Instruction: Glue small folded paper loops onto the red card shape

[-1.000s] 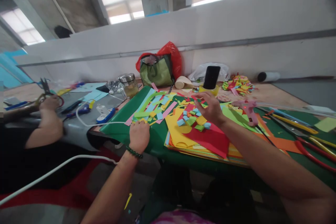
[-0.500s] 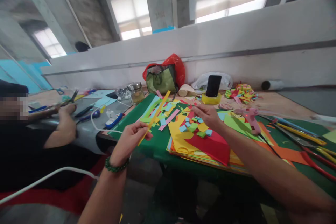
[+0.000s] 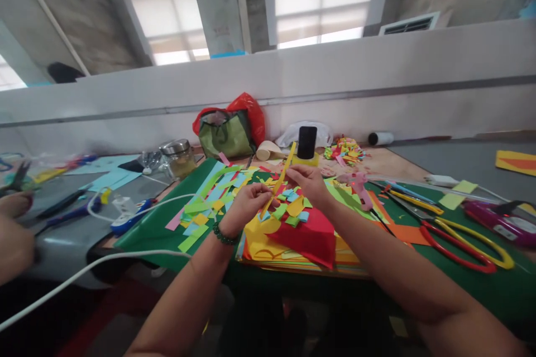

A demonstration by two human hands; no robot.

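Observation:
A narrow yellow paper strip (image 3: 287, 163) slants upward between my hands. My left hand (image 3: 249, 205), with a green bead bracelet at the wrist, pinches its lower part. The thumb and fingers of my right hand (image 3: 309, 181) are closed at the strip's edge, higher up; whether they also hold a small piece cannot be made out. Beneath the hands, small folded green, blue and yellow paper pieces (image 3: 293, 218) lie on a red sheet (image 3: 312, 237), atop a stack of coloured paper (image 3: 259, 242). Cut paper scraps (image 3: 196, 220) are scattered to the left.
A pink glue gun (image 3: 360, 187) and large red-and-yellow-handled scissors (image 3: 456, 248) lie on the right. Behind stand a phone (image 3: 307, 142), a glass jar (image 3: 178, 157) and a green bag (image 3: 226, 135). A white cable (image 3: 96, 268) crosses at left, near another person's hand (image 3: 14, 204).
The view has turned right. My left hand has brought the yellow strip rightward over the stack, and my right hand has come from the small pieces to meet it.

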